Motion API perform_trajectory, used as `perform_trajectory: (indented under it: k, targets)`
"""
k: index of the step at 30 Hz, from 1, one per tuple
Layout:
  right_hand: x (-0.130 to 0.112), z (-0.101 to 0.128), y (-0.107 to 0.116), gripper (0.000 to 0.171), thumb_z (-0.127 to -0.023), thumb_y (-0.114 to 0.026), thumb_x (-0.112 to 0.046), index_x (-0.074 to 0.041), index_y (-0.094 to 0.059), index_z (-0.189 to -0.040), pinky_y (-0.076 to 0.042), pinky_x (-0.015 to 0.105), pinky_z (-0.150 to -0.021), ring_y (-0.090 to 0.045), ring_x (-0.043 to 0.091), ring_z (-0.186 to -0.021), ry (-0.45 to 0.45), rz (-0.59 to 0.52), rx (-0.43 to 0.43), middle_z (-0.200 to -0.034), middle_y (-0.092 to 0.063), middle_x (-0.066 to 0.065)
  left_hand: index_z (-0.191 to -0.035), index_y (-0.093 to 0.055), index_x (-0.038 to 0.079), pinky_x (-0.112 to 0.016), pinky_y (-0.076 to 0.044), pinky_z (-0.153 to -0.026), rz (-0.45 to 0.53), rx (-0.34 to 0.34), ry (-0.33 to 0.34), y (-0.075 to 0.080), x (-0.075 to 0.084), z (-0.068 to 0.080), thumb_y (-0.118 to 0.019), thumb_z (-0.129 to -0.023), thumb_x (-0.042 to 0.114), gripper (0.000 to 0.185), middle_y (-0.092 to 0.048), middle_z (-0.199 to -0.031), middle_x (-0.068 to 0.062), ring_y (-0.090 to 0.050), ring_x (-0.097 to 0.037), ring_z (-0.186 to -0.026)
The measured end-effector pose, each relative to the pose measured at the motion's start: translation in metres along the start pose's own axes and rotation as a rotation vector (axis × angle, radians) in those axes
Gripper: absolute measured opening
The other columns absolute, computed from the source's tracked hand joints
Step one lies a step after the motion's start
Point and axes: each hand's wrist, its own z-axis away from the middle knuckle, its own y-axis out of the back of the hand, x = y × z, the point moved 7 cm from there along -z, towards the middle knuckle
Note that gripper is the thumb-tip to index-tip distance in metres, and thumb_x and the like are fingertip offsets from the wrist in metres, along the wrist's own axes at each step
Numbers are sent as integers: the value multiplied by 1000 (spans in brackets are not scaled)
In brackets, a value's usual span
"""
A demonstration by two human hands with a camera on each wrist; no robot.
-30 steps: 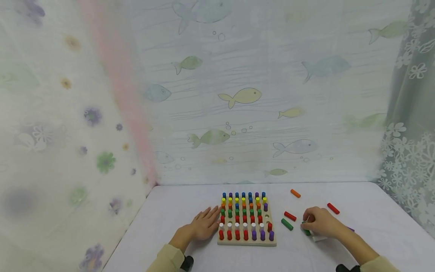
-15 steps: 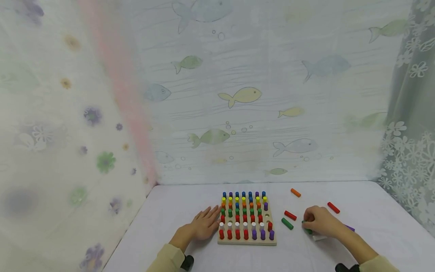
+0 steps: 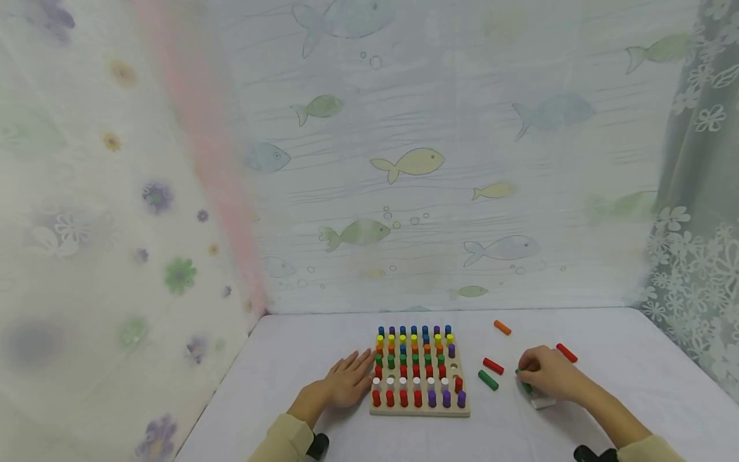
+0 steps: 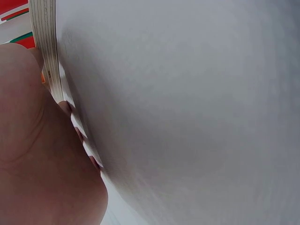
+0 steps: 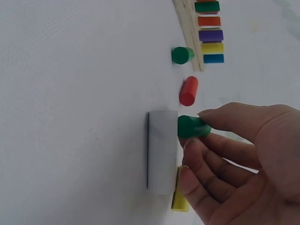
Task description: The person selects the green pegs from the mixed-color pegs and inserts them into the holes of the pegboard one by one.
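Observation:
My right hand (image 3: 551, 373) pinches a green peg (image 5: 193, 126) between thumb and fingers, low over the white cloth. Just beside that peg lies a white peg (image 5: 162, 152), and a yellow peg (image 5: 180, 199) shows partly behind the fingers. A wooden pegboard (image 3: 420, 414) carries rows of upright coloured pegs, with a few bare holes toward its right side. Against the board's left edge rests my left hand (image 3: 348, 380), fingers spread and straight. In the left wrist view the thumb side meets the board's wooden side (image 4: 46, 51).
Between board and right hand lie a loose red peg (image 3: 493, 366) and another green peg (image 3: 487, 380). Farther back are an orange peg (image 3: 502, 327) and a second red peg (image 3: 566, 352). A fish-printed curtain (image 3: 404, 192) hangs behind the table.
My right hand has shifted slightly right and away from me, tilting the green peg it pinches. A purple peg beside the forearm is now covered. The left hand stays put.

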Motion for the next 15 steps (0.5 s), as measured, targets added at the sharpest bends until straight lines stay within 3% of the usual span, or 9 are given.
perform_trajectory:
  k: [15]
  targets:
    - [-32,10,8,16,-94,-72,-10,3,-68,-103,-56,25,-65,-66,17,-76,132,-132,23,-89,-70,3,-164,-24,18,-59,-16,-124,-2,1,-6,0,0,0,-34,-111,45,61,-24,-170,-4,-17,-31,-157]
